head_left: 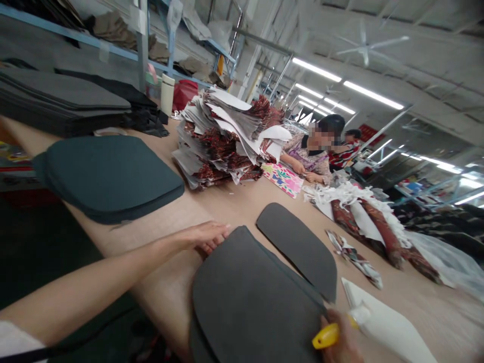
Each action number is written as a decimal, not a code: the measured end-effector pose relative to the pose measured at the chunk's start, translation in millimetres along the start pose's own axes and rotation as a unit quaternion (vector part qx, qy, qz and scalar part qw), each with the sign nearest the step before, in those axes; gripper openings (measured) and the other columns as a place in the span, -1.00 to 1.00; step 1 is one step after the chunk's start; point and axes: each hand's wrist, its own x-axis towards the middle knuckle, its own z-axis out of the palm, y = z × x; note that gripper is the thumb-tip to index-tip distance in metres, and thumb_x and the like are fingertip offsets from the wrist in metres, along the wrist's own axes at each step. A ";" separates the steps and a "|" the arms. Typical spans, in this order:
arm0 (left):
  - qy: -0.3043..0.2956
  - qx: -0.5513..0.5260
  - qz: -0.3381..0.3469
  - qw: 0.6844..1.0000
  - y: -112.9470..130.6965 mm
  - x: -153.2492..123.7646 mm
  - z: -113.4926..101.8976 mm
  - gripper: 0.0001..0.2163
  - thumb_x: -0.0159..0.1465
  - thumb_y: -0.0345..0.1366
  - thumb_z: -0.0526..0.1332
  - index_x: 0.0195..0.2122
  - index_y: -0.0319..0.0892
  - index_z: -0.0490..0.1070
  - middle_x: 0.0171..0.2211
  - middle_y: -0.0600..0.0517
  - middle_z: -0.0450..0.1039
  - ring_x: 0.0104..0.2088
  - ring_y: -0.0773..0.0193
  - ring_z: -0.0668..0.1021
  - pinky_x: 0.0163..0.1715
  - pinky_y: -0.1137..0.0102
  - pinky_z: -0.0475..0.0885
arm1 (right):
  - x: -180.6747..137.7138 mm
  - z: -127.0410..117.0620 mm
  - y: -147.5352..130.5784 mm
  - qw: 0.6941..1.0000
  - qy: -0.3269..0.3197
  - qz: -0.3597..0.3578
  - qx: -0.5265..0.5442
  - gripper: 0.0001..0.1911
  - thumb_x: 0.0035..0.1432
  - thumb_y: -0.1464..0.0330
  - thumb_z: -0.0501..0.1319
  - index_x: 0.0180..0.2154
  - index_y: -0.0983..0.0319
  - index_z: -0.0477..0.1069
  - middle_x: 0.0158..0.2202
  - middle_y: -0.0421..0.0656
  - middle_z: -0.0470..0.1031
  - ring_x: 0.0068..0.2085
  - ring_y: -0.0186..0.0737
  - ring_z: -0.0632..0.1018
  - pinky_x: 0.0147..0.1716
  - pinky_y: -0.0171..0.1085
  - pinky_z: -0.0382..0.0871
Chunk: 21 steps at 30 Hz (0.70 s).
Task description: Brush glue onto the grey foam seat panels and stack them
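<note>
Right in front of me lies a stack of dark grey rounded panels [257, 297]. My left hand [212, 237] is at its far left edge, the fingers closed together against the top panel's rim; the fingertips are partly hidden. At the stack's right edge my right hand [342, 338], somewhat blurred, is wrapped round a yellow-handled tool [325, 337]. A pale, smeared end of the tool shows past the fingers, and its kind cannot be made out. Just behind the stack a single dark grey panel [302, 247] lies flat on the table.
A dark teal panel stack [113, 174] lies left, with grey panels [56, 96] behind it. Piled patterned fabric and white sheets [227, 136] stand mid-table. Across the table a person [308, 151] handles something near a floral piece [283, 179]. Fabric rolls [378, 227] and a cream panel [385, 322] lie right.
</note>
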 end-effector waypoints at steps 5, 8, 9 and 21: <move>-0.065 -0.031 -0.020 0.997 -24.6 -55.1 3.2 -0.59 -0.14 -0.04 0.33 -0.39 -0.24 0.34 -0.51 0.06 0.42 -0.53 0.33 0.47 -0.52 0.46 0.34 | 1.2 -3.7 -3.1 0.999 -0.044 0.008 -0.010 -0.67 0.00 0.06 -0.02 -0.27 0.12 0.24 -0.44 -0.12 0.43 -0.45 -0.04 0.48 -0.53 -0.24 0.24; -0.077 -0.045 -0.011 0.996 -34.9 -69.4 9.2 -0.63 -0.18 -0.16 0.35 -0.39 -0.24 0.36 -0.51 0.07 0.43 -0.54 0.36 0.46 -0.52 0.47 0.37 | -3.6 -7.8 -7.3 0.999 -0.024 -0.028 -0.009 -0.66 0.05 0.08 -0.07 -0.25 0.14 0.23 -0.38 -0.08 0.44 -0.44 -0.07 0.47 -0.51 -0.25 0.23; -0.070 -0.048 -0.007 0.996 -37.9 -71.1 11.1 -0.66 -0.18 -0.18 0.34 -0.41 -0.25 0.35 -0.53 0.09 0.42 -0.56 0.39 0.44 -0.53 0.48 0.36 | -5.0 -8.5 -8.4 0.999 -0.019 -0.031 -0.011 -0.66 0.05 0.09 -0.08 -0.24 0.15 0.23 -0.39 -0.08 0.43 -0.45 -0.07 0.47 -0.51 -0.24 0.23; 0.014 0.052 0.050 0.997 -49.7 -62.2 22.2 -0.78 -0.09 -0.23 0.22 -0.55 -0.17 0.16 -0.71 0.17 0.32 -0.70 0.37 0.43 -0.73 0.56 0.18 | 4.5 -24.1 -15.7 0.997 0.004 -0.068 0.028 -0.67 0.00 0.15 -0.02 -0.27 0.21 0.27 -0.38 -0.08 0.43 -0.45 -0.14 0.46 -0.48 -0.26 0.25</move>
